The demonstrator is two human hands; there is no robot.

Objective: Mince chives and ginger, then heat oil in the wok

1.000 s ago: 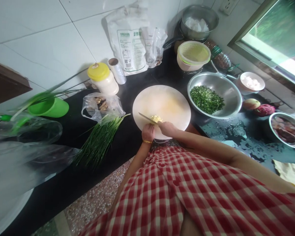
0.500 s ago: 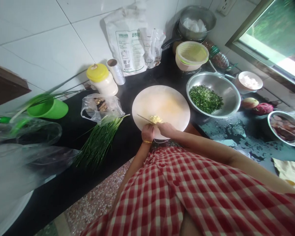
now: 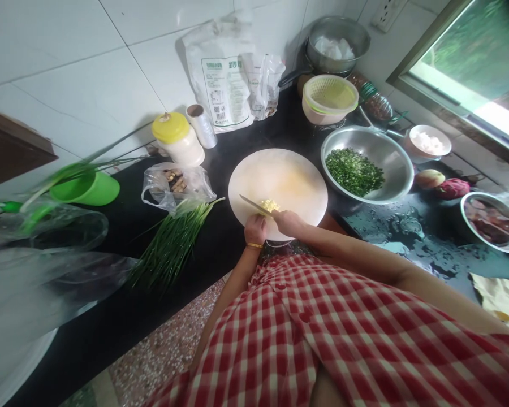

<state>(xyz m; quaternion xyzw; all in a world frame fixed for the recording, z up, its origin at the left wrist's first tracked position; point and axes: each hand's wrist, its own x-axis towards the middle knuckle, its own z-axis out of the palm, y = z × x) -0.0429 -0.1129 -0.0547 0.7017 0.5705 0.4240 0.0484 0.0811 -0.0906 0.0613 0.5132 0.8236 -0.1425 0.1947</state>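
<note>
A round white cutting board (image 3: 288,175) lies on the black counter with a small pile of chopped yellow bits (image 3: 269,204) near its front edge. My right hand (image 3: 289,223) is closed round the handle of a knife (image 3: 254,204); the blade points left and sits just left of the pile. My left hand (image 3: 255,229), with a gold bangle at the wrist, is curled into a fist at the board's near edge, just below the blade. Nothing shows in it.
A steel bowl of chopped greens (image 3: 367,167) stands right of the board. Long green chives (image 3: 172,243) and a plastic bag (image 3: 176,183) lie to the left. A yellow-lidded jar (image 3: 176,138), white bags (image 3: 224,73), a yellow colander (image 3: 328,96) and a pot (image 3: 337,42) line the wall.
The knife blade dipped flatter half a second ago and is raised again now beside the yellow pile. Both hands stay in the same place at the board's front edge.
</note>
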